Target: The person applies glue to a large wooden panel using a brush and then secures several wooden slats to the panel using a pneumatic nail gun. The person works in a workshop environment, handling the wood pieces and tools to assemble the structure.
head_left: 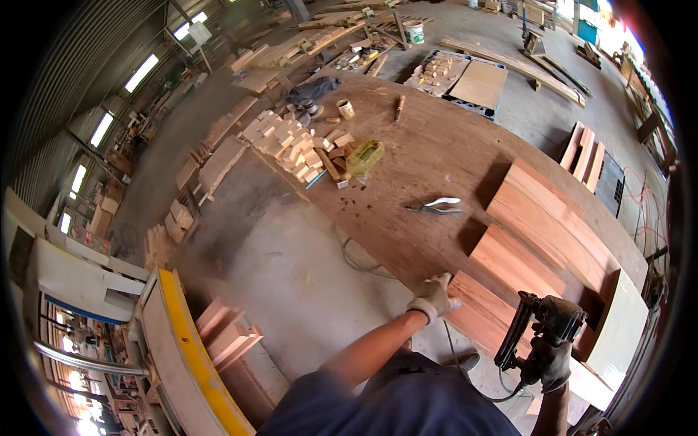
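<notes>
My left hand (434, 296), in a pale work glove, grips the near left end of a reddish wooden board (481, 309). A black nail gun (558, 318) with a long slanted magazine is in my gloved right hand (550, 365), which is wrapped round its handle. The tool stands over the right part of the boards, near a pale panel (618, 338) at their right end. Two further groups of planks, a middle one (512, 256) and a far one (552, 214), lie roughly parallel to the near board. Whether the nail gun's nose touches wood, I cannot tell.
Pliers (436, 206) lie on the brown worktable (414, 152). Farther left are a pile of small wood blocks (287, 145), a yellowish transparent wrapped item (365, 156) and a roll of tape (345, 109). A hose (454, 345) hangs beside me. A yellow-edged machine (193, 349) stands left.
</notes>
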`<state>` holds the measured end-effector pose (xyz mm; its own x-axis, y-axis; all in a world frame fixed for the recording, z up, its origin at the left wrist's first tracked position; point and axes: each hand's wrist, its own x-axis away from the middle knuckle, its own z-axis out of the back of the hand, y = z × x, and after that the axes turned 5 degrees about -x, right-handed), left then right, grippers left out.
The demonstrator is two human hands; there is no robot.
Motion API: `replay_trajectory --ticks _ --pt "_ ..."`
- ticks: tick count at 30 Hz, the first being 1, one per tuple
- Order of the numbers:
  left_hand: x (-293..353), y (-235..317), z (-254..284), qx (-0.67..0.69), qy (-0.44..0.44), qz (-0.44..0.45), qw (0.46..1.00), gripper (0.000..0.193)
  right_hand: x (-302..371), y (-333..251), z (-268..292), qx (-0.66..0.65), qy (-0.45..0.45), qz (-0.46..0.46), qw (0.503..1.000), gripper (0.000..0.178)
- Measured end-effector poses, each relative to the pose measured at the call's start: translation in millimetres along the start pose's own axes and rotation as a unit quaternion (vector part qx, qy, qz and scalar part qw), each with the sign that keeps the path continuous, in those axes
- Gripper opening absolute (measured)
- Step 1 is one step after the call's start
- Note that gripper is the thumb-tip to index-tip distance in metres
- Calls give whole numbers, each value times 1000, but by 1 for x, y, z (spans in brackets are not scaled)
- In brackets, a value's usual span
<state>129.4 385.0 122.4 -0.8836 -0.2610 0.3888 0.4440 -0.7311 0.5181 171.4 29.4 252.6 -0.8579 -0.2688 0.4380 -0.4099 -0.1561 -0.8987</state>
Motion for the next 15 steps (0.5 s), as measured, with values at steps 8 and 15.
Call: replay_trajectory --ticks 8,15 --pt "-63 1 -7 41 -92 18 995 89 -11 -29 -46 12 -25 -6 1000 48" --pt "-76 7 12 2 -102 26 994 90 -23 -43 -41 -10 -42 -20 999 37"
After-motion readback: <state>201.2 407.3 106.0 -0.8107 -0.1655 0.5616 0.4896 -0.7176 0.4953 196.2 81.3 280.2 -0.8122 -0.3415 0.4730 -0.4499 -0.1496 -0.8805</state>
